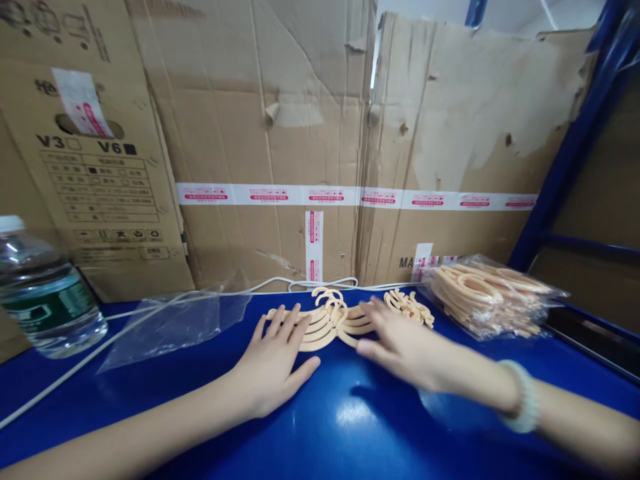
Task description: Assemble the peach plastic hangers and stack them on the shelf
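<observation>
A fanned row of small beige plastic hangers (334, 319) lies flat on the blue table (345, 420). My left hand (274, 363) rests flat with fingers spread, its fingertips on the left ends of the hangers. My right hand (400, 343) lies open and palm down over the right half of the row, slightly blurred. A pale bead bracelet (523, 403) circles my right wrist. A second small cluster of hangers (413, 307) sits just right of my right hand.
A clear bag full of beige hangers (487, 293) lies at the right. An empty clear plastic bag (175, 320) and a water bottle (43, 293) are at the left. A white cable (75, 363) crosses the table. Cardboard boxes (310, 147) wall the back; a blue rack post (575, 147) stands right.
</observation>
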Demonstrator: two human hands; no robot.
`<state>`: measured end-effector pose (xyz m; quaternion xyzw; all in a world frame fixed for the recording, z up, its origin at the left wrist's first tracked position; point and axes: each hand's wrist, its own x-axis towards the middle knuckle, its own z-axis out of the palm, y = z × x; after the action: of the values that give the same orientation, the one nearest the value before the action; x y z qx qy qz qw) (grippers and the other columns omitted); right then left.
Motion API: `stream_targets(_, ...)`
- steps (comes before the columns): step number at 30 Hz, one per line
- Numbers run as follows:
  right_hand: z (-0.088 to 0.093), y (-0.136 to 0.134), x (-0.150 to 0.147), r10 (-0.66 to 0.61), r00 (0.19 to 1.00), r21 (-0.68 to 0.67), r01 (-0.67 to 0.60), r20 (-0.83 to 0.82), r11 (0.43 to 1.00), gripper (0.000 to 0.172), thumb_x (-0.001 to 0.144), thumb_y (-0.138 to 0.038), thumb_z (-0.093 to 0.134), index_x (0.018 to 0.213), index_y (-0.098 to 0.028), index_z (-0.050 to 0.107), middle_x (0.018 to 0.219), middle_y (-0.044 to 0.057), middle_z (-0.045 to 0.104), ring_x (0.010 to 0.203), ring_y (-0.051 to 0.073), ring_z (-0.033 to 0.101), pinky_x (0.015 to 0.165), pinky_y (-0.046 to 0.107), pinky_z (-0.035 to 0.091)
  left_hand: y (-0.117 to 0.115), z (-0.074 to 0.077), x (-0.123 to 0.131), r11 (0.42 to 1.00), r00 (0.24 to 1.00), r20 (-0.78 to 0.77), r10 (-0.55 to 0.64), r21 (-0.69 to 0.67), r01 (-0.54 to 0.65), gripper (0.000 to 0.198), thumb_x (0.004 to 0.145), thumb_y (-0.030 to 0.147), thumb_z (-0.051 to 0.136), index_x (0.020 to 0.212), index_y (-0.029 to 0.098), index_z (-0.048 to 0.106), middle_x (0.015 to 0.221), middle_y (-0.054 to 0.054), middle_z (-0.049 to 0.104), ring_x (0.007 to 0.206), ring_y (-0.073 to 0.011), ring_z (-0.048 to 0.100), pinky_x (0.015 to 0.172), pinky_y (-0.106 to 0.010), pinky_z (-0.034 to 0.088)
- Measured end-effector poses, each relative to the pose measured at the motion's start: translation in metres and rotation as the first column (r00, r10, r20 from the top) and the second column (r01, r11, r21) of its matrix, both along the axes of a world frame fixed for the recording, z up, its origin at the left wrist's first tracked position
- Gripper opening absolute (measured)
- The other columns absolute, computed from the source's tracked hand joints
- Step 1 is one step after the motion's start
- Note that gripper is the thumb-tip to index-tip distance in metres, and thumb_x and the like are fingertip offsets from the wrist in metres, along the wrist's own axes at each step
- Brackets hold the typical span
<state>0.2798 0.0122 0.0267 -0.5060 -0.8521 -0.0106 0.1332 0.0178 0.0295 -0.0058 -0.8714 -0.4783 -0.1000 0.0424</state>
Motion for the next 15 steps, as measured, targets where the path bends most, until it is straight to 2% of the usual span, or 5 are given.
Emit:
stream_targets(2,-0.014,0.004,-0.008,0.038,0.997,-0.097,-0.032,0.064,0.995,0.088,0.094,-0.065,0.038,0.150,0.002,0.026,0.154,0.026,0.023,0.144,0.038,0.019,0.118,0.051,0.024,0.006,-0.003,-0.002,1.000,1.000,0.022,0.014,-0.023,-0.014,0.068,0.094,0.058,0.041,0.148,0.016,0.040,0.155,-0.019,0.029,0.142,-0.0452,0.022,0.108,-0.071,0.026)
stream_targets(4,-0.025,0.009,-0.011,0.070,0.995,-0.132,-0.060,0.075,0.989,0.091,0.094,-0.067,0.033,0.151,0.003,0.020,0.156,0.025,0.013,0.145,0.038,0.010,0.119,0.053,0.017,0.012,-0.005,-0.003,0.999,1.000,0.027,0.008,-0.039,-0.007,0.067,0.095,0.059,0.040,0.148,0.019,0.039,0.154,-0.017,0.031,0.141,-0.0430,0.025,0.110,-0.067,0.028)
stream_targets(8,-0.028,0.019,-0.003,0.122,0.992,-0.147,-0.115,0.037,0.982,0.091,0.094,-0.067,0.033,0.151,0.002,0.020,0.156,0.025,0.013,0.145,0.036,0.011,0.119,0.053,0.018,0.024,-0.010,-0.002,0.999,0.999,-0.003,-0.032,-0.006,0.032,0.066,0.097,0.059,0.036,0.149,0.019,0.038,0.154,-0.017,0.031,0.142,-0.0411,0.026,0.110,-0.065,0.030)
stream_targets(15,-0.026,0.032,0.007,0.094,0.995,-0.152,-0.089,0.026,0.984,0.087,0.095,-0.063,0.035,0.151,0.001,0.021,0.156,0.023,0.014,0.146,0.033,0.011,0.120,0.050,0.016,0.040,-0.017,0.006,0.999,0.998,0.042,-0.035,0.002,0.035,0.059,0.097,0.055,0.039,0.147,0.022,0.041,0.153,-0.015,0.036,0.141,-0.0406,0.029,0.111,-0.066,0.028)
